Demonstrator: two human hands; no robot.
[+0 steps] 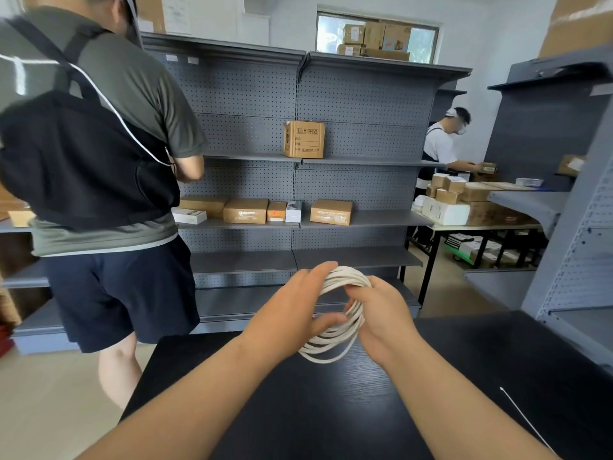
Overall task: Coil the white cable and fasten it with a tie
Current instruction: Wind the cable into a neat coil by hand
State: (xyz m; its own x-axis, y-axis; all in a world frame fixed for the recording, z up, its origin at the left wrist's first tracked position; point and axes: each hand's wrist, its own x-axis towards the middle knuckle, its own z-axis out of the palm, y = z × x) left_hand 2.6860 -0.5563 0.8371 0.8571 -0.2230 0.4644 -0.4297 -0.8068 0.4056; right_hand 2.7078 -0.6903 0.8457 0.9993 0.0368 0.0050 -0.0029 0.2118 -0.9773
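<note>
The coiled cable (pixel 348 277) is held above the counter (pixel 265 410), gripped by the left hand (pixel 292 313) and right hand (pixel 381 320); the tie (pixel 520 415) is laid slantwise well rightward, nearer the right hand

Both forearms outstretched, left hand (pixel 292 310) and right hand (pixel 381 317) curled round white cable (pixel 346 277)

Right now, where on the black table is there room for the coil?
Bare: black table between the forearms, and left of the left forearm. Tighter right: a thin white tie lies there. Left hand and right hand hold the white cable over the far edge.
</note>
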